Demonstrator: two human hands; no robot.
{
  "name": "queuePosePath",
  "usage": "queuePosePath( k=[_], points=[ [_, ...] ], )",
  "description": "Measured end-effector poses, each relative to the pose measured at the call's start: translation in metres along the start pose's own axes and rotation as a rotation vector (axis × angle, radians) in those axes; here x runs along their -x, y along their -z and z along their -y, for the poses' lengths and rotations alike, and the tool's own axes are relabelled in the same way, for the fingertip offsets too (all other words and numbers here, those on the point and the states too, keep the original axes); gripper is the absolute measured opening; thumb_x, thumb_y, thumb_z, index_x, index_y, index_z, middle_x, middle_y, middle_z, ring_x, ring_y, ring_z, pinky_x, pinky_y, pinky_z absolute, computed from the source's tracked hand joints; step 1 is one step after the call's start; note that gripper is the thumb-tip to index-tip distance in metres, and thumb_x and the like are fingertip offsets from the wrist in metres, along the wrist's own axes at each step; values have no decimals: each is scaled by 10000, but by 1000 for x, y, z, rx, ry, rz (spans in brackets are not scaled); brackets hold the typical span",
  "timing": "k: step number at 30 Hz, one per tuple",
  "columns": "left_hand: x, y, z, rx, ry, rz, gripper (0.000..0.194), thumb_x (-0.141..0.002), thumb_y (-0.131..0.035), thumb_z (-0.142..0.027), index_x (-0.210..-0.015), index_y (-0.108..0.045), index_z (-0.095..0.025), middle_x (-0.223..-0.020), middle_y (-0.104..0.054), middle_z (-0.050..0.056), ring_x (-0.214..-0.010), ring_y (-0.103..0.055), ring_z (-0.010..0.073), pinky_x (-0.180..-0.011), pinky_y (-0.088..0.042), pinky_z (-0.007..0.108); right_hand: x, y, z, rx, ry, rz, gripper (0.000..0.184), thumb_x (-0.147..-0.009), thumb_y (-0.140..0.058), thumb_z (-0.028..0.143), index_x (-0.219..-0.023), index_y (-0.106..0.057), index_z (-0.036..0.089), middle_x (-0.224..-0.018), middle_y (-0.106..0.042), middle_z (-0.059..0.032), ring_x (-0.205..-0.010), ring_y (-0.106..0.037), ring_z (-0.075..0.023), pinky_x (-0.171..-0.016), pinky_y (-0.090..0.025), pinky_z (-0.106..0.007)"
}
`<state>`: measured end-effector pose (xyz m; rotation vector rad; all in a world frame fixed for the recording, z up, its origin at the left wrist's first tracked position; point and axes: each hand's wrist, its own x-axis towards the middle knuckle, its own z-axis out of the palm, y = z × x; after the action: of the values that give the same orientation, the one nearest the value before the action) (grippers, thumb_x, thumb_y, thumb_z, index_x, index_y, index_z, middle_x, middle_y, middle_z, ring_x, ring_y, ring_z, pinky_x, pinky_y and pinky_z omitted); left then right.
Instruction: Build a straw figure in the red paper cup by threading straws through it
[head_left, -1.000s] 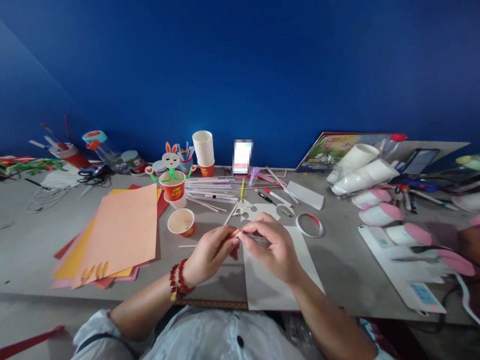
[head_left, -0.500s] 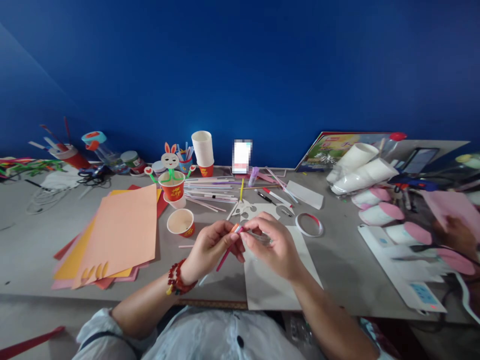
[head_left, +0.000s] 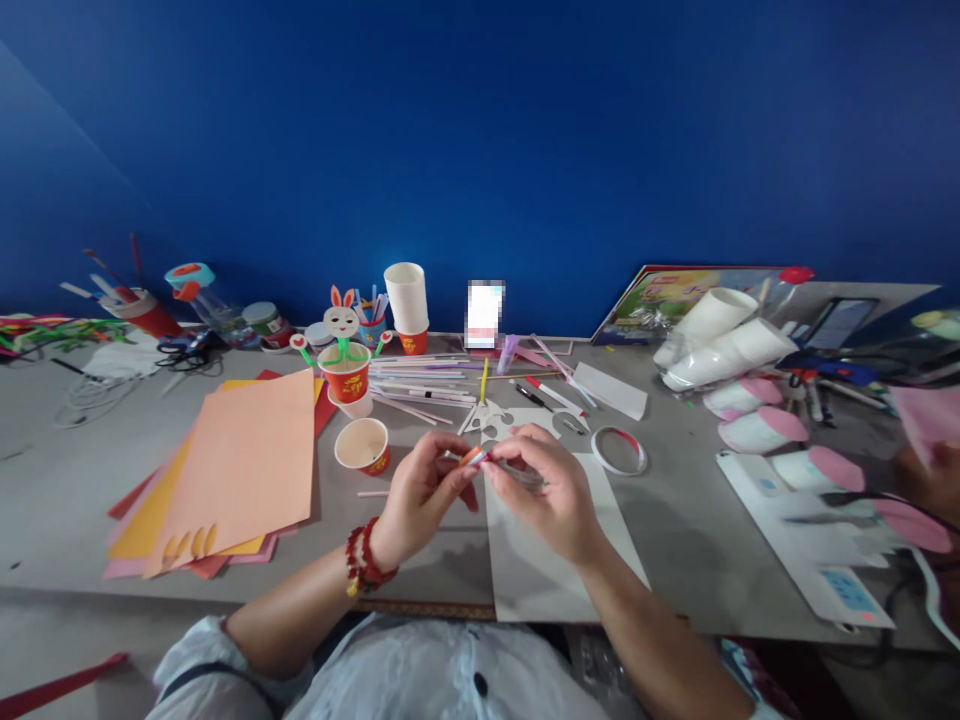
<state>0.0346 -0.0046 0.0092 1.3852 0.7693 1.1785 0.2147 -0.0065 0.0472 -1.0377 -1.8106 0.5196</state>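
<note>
Head view, the only one: I am pinching a small orange-and-white piece (head_left: 473, 457), pink at its right end, between the fingers of my left hand (head_left: 426, 492) and right hand (head_left: 553, 492), which nearly meet. It is held above the tabletop (head_left: 450, 565), back from the middle of the front edge. A white sheet (head_left: 551, 585) lies under my right hand and reaches that edge. Step in hand, in my judgement: fine pressing or adjusting of the piece; my fingers hide the detail. The next move seems to call for a light, even pinch on both sides. Writing: yellow marks on the red cup (head_left: 349, 385) with the rabbit figure (head_left: 342, 321), left of centre toward the back edge; too small to read. Picture board (head_left: 652, 300), back edge, right of centre: large characters, illegible. No brand made out.
</note>
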Motion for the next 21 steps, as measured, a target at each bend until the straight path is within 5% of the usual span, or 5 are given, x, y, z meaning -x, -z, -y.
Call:
queuePosePath(
  k=[3, 7, 14, 21],
  points=[
    [3, 2, 1, -437, -308, -58, 275, -907, -616, -168, -1167, -549, -222, -1098, -656, 97, -960, -684, 201, -805, -567, 318, 1, -3, -1, 25, -27, -25, 58, -891, -639, 209, -838, -634, 231, -758, -601, -5, -770, -560, -181, -773, -470, -337],
    [2, 5, 0, -741, -408, 0, 397, -908, -567, -117, -1285, -507, -227, -1141, -677, 123, -1033, -666, 223, -861, -543, 331, 1, -3, 1, 26, -31, -20, 31, -906, -636, 242, -879, -633, 226, -762, -573, -9, -764, -547, -180, -766, -472, -338],
    [-1, 3, -1, -745, -352, -15, 338, -938, -514, -139, -1263, -531, -227, -1157, -708, 110, -1034, -695, 218, -886, -544, 317, -1, 1, 10, 159, 30, 57, 66, -931, -533, 215, -964, -589, 225, -702, -537, 1, -780, -540, -208, -883, -449, -423],
    [-4, -2, -5, -662, -413, -58, 324, -912, -541, -121, -1222, -541, -217, -1089, -673, 109, -995, -655, 217, -888, -518, 336, 0, -5, 10, 200, 25, -29, 177, -910, -554, 221, -1085, -529, 231, -722, -552, 2, -803, -579, -224, -884, -468, -427]
  ],
)
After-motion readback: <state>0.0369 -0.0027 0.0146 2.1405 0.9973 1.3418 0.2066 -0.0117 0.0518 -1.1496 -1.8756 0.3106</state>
